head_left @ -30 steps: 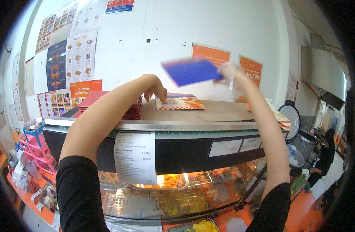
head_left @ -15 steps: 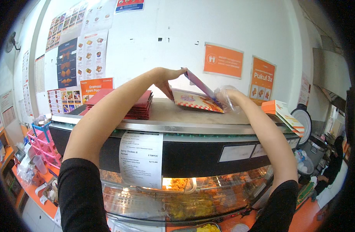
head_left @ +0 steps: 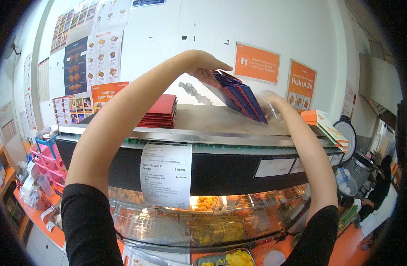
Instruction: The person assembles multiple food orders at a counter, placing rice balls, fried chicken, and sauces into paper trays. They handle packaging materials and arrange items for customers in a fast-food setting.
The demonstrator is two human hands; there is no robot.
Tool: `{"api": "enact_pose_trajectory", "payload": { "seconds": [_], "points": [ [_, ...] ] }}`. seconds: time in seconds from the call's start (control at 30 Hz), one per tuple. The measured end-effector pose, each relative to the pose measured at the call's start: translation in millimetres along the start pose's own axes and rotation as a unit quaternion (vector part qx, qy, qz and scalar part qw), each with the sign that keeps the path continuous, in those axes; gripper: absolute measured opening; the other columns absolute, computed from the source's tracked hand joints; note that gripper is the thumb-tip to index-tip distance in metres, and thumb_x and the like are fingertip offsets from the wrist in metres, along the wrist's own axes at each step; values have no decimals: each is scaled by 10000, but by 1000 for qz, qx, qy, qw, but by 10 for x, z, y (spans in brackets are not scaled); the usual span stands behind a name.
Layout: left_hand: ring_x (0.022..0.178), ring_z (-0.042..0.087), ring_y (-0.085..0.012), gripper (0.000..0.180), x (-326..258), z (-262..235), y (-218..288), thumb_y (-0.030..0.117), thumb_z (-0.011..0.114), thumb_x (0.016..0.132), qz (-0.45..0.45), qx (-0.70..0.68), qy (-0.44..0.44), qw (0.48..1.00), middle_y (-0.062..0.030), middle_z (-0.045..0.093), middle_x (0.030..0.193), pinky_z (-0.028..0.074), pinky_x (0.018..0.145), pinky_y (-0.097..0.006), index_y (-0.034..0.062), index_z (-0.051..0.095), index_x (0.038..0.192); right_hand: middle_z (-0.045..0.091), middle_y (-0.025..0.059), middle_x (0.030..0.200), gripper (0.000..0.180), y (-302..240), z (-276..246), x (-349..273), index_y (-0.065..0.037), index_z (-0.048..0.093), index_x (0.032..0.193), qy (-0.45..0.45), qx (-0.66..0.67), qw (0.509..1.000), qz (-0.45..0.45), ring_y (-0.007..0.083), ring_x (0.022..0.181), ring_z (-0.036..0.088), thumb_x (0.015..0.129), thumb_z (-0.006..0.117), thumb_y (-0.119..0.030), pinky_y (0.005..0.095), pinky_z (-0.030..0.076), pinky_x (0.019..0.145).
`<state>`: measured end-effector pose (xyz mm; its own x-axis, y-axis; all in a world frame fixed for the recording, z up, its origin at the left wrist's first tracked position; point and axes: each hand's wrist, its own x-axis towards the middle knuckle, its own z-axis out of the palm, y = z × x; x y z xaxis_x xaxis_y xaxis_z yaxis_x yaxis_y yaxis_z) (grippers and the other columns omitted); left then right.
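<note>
Both my hands hold a tilted stack of flat blue cartons (head_left: 239,97) above the steel top (head_left: 212,122) of a heated display case. My left hand (head_left: 203,65) grips the stack's upper edge. Wearing a clear plastic glove, my right hand (head_left: 270,103) holds its lower right end. The stack leans from upper left down to the right, and its lower edge is near the steel top. To the left, a pile of flat red cartons (head_left: 161,111) lies on the same top.
A stack of orange and white boxes (head_left: 323,125) sits at the top's right end. A paper receipt (head_left: 165,174) hangs on the case front above lit trays of fried food (head_left: 208,204). Posters cover the wall. A person (head_left: 380,190) stands at far right. Pink baskets (head_left: 41,162) are at left.
A second ago my right hand held a blue carton high in the air. Both hands have since gathered the cartons into one stack, tilted up off the steel top.
</note>
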<state>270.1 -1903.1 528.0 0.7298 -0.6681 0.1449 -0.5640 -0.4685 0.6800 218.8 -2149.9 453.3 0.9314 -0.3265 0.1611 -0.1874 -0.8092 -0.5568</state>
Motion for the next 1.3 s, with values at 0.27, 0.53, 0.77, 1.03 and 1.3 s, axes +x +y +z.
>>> {"api": "enact_pose_trajectory", "payload": {
  "seconds": [0.27, 0.53, 0.77, 1.03, 1.3],
  "points": [
    [862, 666, -228, 405, -123, 263, -73, 208, 638, 852, 189, -5, 12, 982, -179, 663, 905, 573, 761, -288, -106, 583, 1103, 642, 149, 1003, 371, 9, -104, -173, -42, 612, 1078, -107, 22, 994, -5, 257, 871, 639, 857, 580, -339, 498, 539, 691],
    [884, 647, -251, 242, -167, 313, 162, 82, 646, 798, 334, -91, 89, 934, -182, 641, 975, 535, 756, -348, -35, 644, 1010, 604, 135, 1079, 835, 186, -246, -418, -11, 560, 1176, -2, 284, 946, -158, 257, 955, 597, 694, 671, -684, 476, 506, 782],
    [1005, 596, -267, 561, -1049, 287, 246, 19, 646, 748, 346, -59, 199, 915, -206, 579, 1104, 518, 831, -333, -51, 415, 1254, 580, 130, 1155, 700, -15, -89, -890, -36, 449, 1268, 50, 476, 868, -132, 250, 1076, 567, 782, 720, -460, 456, 487, 901],
    [895, 628, -251, 352, -1103, 325, 217, 230, 568, 902, 367, -40, 152, 917, -175, 641, 1007, 500, 826, -363, -36, 579, 1133, 571, 101, 1202, 535, 1, -87, -991, -22, 468, 1273, 96, 543, 779, -300, 214, 1049, 596, 860, 681, -289, 391, 495, 918],
    [1019, 576, -226, 242, -1216, 241, 53, 154, 437, 971, 417, -197, 179, 869, -142, 593, 1076, 473, 877, -361, 15, 482, 1164, 530, 56, 1271, 546, -27, -12, -1189, -25, 442, 1326, 34, 499, 809, -310, 182, 1189, 492, 861, 676, -191, 334, 421, 1004]
  ]
}}
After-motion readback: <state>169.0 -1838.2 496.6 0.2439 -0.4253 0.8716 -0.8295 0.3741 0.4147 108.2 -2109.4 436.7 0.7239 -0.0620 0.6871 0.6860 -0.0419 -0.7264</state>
